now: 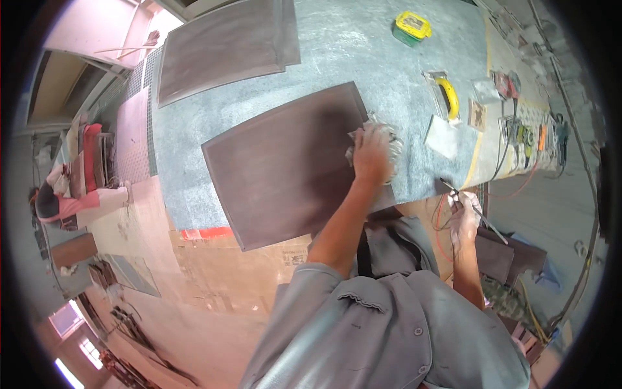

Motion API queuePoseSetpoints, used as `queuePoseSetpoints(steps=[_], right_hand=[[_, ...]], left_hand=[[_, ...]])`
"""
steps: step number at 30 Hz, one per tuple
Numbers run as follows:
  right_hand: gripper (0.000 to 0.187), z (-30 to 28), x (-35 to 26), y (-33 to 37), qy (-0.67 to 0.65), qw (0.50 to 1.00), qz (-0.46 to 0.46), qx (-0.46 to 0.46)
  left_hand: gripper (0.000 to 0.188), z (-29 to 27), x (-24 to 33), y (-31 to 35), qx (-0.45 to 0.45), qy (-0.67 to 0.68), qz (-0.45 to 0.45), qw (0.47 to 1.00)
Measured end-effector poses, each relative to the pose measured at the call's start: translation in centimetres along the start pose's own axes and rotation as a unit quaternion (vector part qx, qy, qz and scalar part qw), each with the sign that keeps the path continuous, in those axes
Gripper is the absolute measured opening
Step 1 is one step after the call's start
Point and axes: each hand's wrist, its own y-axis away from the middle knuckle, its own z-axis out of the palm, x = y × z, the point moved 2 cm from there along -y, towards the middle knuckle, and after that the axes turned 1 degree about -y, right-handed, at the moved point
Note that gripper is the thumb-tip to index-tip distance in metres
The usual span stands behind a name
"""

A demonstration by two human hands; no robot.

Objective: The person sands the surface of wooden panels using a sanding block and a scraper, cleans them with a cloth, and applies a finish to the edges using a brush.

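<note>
A dark brown rectangular panel (pixel 278 175) lies flat on a grey-green worktable (pixel 363 58), its near corner hanging over the table's front edge. My left hand (pixel 371 155) presses a crumpled pale rag (pixel 389 133) onto the panel's right edge. My right hand (pixel 464 219), pale as if gloved or dusty, is lower down off the table's near right corner. It grips a thin dark rod-like tool (pixel 481 212) that points out both ways from the fingers.
Two more dark panels (pixel 220 45) lie at the table's far left. A yellow-lidded green container (pixel 411 27), a yellow-handled tool (pixel 448 96), small pieces and corded power tools (pixel 528 137) sit along the right. Another person (pixel 58 201) crouches far left on the floor.
</note>
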Motion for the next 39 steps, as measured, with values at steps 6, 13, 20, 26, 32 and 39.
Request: queuePoseSetpoints(steps=[6,13,20,26,32,39], right_hand=[[0.006,1.2,-0.2,-1.7,0.030,0.999,-0.011,-0.022],[0.007,2.8,0.1,-1.4,0.056,0.998,-0.002,-0.005],[0.009,7.3,0.6,-3.0,0.085,0.995,0.015,-0.050],[0.010,7.3,-0.1,-4.3,0.157,0.983,-0.005,-0.097],[0.008,6.5,-0.8,-8.1,0.114,0.980,0.049,-0.158],[0.009,7.0,-6.3,-14.0,0.111,0.971,0.028,-0.209]], left_hand=[[0.063,-7.6,-11.8,-5.5,0.152,-0.092,-0.143,0.974],[0.065,-18.8,-28.9,3.8,0.201,-0.311,-0.268,0.889],[0.061,-25.1,-32.7,11.4,0.237,-0.177,-0.410,0.863],[0.080,-19.4,-25.3,14.4,0.200,-0.296,-0.401,0.844],[0.067,-7.7,-6.3,6.8,0.134,-0.129,-0.212,0.959],[0.059,2.0,4.2,3.5,0.055,-0.002,-0.117,0.992]])
